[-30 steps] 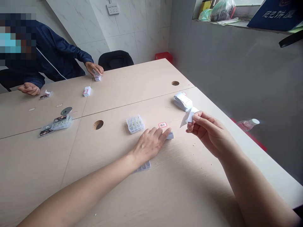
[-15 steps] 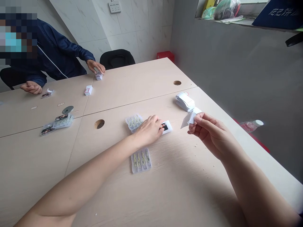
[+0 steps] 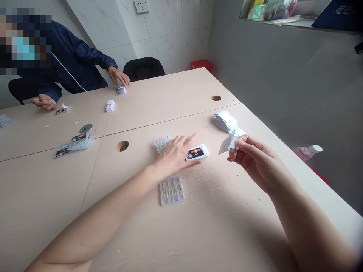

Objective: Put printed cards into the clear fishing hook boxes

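Note:
My left hand (image 3: pixel 177 155) is open, its fingers spread above the table beside a small stack of white cards topped by a black label (image 3: pixel 197 152). Part of a clear plastic box of fishing rigs (image 3: pixel 161 142) shows behind that hand. A second clear box (image 3: pixel 171 190), with yellowish line and hooks in its slots, lies just in front of the left wrist. My right hand (image 3: pixel 249 155) pinches a folded white card (image 3: pixel 227 144) between thumb and fingers. Right behind it lies a pile of white cards (image 3: pixel 225 121).
Across the table a person in a dark jacket (image 3: pixel 82 49) has one hand on a small card stack (image 3: pixel 122 90). Filled boxes (image 3: pixel 81 142) and a round metal disc (image 3: pixel 86 128) lie at left. Cable holes (image 3: pixel 123 146) pierce the tabletop. A bottle (image 3: pixel 309 152) stands beyond the right edge.
My left hand has lifted and opened off the labelled stack, uncovering more of the black label. My right hand still pinches the folded card. The view has shifted slightly.

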Demonstrator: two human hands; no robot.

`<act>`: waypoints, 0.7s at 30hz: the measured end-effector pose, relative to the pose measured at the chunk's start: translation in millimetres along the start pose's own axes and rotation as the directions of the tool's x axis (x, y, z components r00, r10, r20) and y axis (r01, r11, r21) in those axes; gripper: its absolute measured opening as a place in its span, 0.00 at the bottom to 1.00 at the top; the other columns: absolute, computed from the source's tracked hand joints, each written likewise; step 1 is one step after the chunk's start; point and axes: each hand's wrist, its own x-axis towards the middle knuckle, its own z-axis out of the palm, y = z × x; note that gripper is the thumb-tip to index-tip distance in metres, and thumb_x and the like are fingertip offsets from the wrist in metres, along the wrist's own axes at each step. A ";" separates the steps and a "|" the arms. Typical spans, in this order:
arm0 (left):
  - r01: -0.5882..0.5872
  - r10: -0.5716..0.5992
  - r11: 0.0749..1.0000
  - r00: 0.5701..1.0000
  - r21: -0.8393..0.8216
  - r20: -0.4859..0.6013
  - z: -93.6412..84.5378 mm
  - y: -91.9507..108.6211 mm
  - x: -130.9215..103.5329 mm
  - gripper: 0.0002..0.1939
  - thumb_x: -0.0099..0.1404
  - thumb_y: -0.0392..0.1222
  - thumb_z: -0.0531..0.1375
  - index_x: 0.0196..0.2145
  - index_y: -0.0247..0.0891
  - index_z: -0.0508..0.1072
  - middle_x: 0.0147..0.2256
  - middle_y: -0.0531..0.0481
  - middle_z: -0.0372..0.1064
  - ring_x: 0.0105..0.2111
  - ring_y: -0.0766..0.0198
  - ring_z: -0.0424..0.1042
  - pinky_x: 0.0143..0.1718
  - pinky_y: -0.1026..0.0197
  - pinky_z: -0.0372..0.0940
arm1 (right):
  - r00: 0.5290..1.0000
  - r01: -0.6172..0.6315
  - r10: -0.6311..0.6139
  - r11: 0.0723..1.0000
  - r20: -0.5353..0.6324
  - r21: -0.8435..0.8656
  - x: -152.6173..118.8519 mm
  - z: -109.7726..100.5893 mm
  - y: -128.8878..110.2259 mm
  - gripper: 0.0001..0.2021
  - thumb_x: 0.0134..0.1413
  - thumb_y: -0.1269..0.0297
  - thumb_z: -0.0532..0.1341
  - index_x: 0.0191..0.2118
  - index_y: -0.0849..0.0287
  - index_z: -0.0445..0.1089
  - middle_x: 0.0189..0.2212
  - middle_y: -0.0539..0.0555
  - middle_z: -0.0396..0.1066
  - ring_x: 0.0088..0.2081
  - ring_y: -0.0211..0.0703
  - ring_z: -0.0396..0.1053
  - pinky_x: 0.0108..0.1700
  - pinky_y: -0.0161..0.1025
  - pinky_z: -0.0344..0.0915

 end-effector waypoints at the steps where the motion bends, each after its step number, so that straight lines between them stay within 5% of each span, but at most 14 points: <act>1: 0.038 -0.038 0.999 0.999 0.006 -0.015 -6.9 -10.6 -2.0 0.42 0.63 0.58 0.57 0.66 0.36 0.45 0.57 0.36 0.60 0.56 0.48 0.60 0.55 0.48 0.57 | 1.000 0.003 -0.003 1.000 -0.004 0.002 -0.2 -0.2 -0.5 0.08 0.61 0.58 0.59 0.32 0.55 0.67 0.28 0.50 0.66 0.33 0.37 0.64 0.38 0.35 0.63; 4: 0.230 -0.230 0.973 0.973 0.003 -0.032 -23.0 -44.9 -12.2 0.47 0.60 0.62 0.57 0.67 0.38 0.41 0.63 0.35 0.50 0.61 0.43 0.52 0.58 0.44 0.52 | 1.000 0.005 -0.005 1.000 -0.009 -0.007 -0.8 0.2 -1.6 0.08 0.60 0.58 0.59 0.31 0.55 0.67 0.28 0.50 0.65 0.33 0.38 0.64 0.37 0.35 0.64; 7: 0.281 -0.281 0.960 0.960 -0.010 0.015 -23.5 -64.4 -24.0 0.50 0.57 0.60 0.61 0.67 0.37 0.41 0.61 0.34 0.54 0.60 0.41 0.54 0.56 0.45 0.55 | 1.000 -0.003 0.003 1.000 -0.004 -0.017 -0.9 2.3 -0.7 0.08 0.59 0.58 0.60 0.31 0.55 0.67 0.28 0.50 0.65 0.33 0.39 0.64 0.37 0.36 0.64; 14: 0.184 -0.181 0.977 0.983 -0.108 0.031 -5.8 -64.4 -30.8 0.42 0.60 0.52 0.60 0.66 0.44 0.46 0.58 0.43 0.60 0.58 0.51 0.58 0.56 0.51 0.56 | 1.000 -0.021 0.022 0.998 0.018 -0.060 -1.6 9.7 6.0 0.10 0.59 0.56 0.59 0.30 0.55 0.66 0.28 0.50 0.66 0.34 0.40 0.65 0.38 0.36 0.64; 18: 0.182 -0.184 0.971 0.983 -0.156 0.004 -10.5 -66.4 -32.3 0.45 0.57 0.54 0.63 0.66 0.44 0.47 0.58 0.42 0.60 0.58 0.50 0.58 0.57 0.49 0.56 | 0.999 -0.022 0.025 0.996 0.033 -0.081 -3.9 13.6 7.0 0.10 0.60 0.56 0.59 0.30 0.54 0.66 0.28 0.50 0.67 0.34 0.40 0.65 0.38 0.36 0.64; 21: 0.210 -0.228 0.956 0.971 -0.205 -0.068 -16.9 -47.9 -45.9 0.46 0.58 0.56 0.62 0.66 0.41 0.44 0.61 0.39 0.55 0.60 0.49 0.55 0.59 0.47 0.54 | 0.999 0.000 0.006 0.992 0.046 -0.129 -8.6 24.2 7.3 0.10 0.61 0.56 0.58 0.31 0.54 0.66 0.28 0.50 0.68 0.34 0.40 0.66 0.38 0.36 0.64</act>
